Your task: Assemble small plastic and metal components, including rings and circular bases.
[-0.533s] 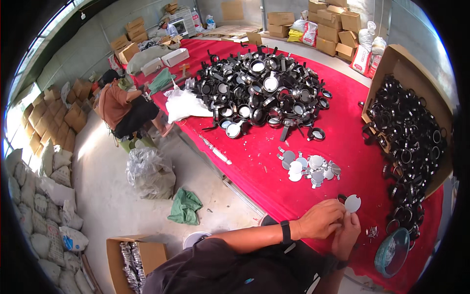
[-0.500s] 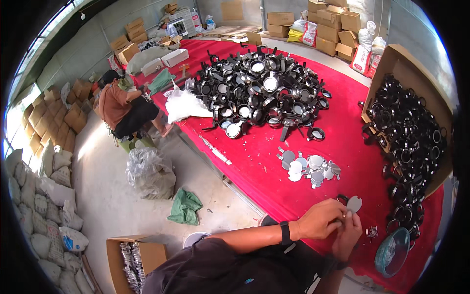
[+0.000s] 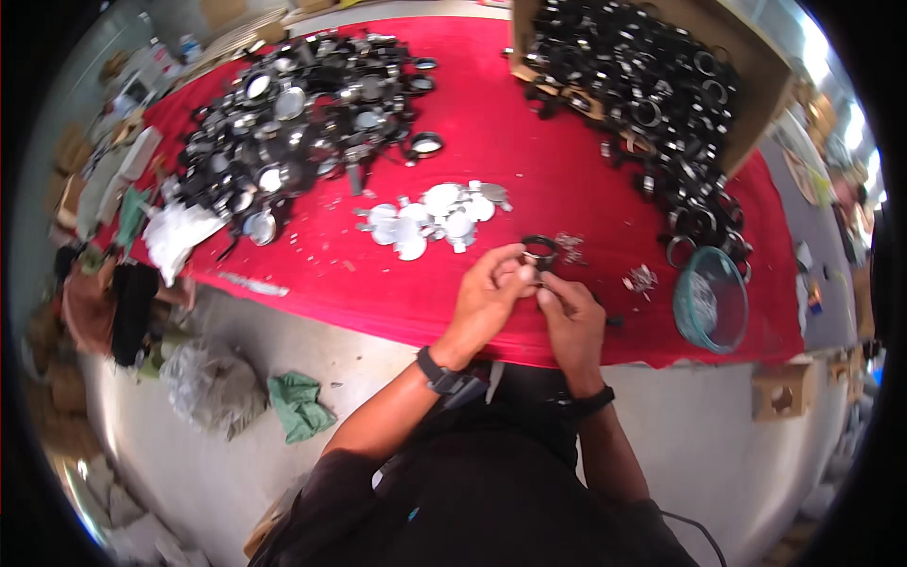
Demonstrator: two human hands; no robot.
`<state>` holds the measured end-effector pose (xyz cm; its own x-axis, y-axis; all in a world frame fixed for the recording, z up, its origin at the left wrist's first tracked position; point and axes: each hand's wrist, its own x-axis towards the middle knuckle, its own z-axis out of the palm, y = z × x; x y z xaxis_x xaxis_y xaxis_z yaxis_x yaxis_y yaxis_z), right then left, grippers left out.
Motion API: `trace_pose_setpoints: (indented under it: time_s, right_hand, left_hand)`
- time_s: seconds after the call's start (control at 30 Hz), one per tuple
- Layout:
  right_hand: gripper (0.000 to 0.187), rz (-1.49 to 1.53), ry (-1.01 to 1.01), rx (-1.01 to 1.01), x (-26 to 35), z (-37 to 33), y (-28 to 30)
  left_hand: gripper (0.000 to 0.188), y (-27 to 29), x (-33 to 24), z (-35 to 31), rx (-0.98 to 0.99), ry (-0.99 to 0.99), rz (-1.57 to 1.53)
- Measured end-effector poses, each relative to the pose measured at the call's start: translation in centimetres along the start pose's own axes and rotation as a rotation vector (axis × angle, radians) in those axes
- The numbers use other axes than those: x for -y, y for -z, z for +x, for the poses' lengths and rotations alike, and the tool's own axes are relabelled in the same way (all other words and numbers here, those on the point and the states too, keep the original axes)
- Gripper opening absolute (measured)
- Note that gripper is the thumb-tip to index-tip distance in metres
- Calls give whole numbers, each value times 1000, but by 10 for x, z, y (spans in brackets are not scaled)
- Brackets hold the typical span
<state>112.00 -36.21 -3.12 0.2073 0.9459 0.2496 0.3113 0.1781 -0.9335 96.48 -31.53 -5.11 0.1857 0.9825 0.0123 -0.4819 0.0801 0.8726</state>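
Observation:
Over the near part of the red-covered table (image 3: 557, 180), both of my hands hold one small black ring with a short stem (image 3: 540, 248). My left hand (image 3: 493, 288) pinches its left side between thumb and fingers. From below right, my right hand (image 3: 574, 319) is closed at the stem, where its fingertips partly hide the piece. Flat silver discs with tabs (image 3: 439, 215) lie in a loose heap beyond my left hand. Small metal pins (image 3: 641, 281) are scattered to the right of my hands, beside a clear glass bowl (image 3: 710, 300) with more small pieces inside.
A large heap of black rings with discs (image 3: 293, 123) covers the far left of the table. At far right, a tipped cardboard box (image 3: 756, 76) spills black rings (image 3: 652, 113). A white bag (image 3: 179, 236) lies at the left edge; a co-worker (image 3: 113, 307) is beyond it.
My view has swung right, so the table things appear further left. The pale disc that stood out by my fingers no longer shows; the black ring is now plainly visible between my hands.

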Motion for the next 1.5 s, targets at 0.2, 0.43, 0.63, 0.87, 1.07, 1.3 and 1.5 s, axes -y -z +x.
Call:
trace_pose_setpoints:
  time_s: [0.2, 0.43, 0.63, 0.87, 1.07, 1.3, 1.5]
  right_hand:
    - [22, -53, -93, -157, -9, 4, 18]
    - [20, -391, 57, -212, -42, 51, 4]
    - [18, -594, 238, -209, -43, 47, -8]
    - [17, -647, 251, -175, -32, 46, -8]
    - [14, -660, 299, -161, -34, 43, -6]
    - [14, -731, 313, -147, -31, 41, -4]
    - [9, -752, 294, -84, -25, 43, 0]
  left_hand:
    - [51, -5, -12, 5, 13, 32, 378]
    - [70, 22, 23, 44, 87, -66, 937]
    - [65, 19, 44, 60, 97, 65, 602]
    - [58, 15, 54, 55, 24, -151, 720]
    - [52, 9, 48, 49, -3, -180, 703]
    - [47, 6, 43, 44, 12, -227, 662]
    - [42, 5, 45, 44, 18, -255, 747]
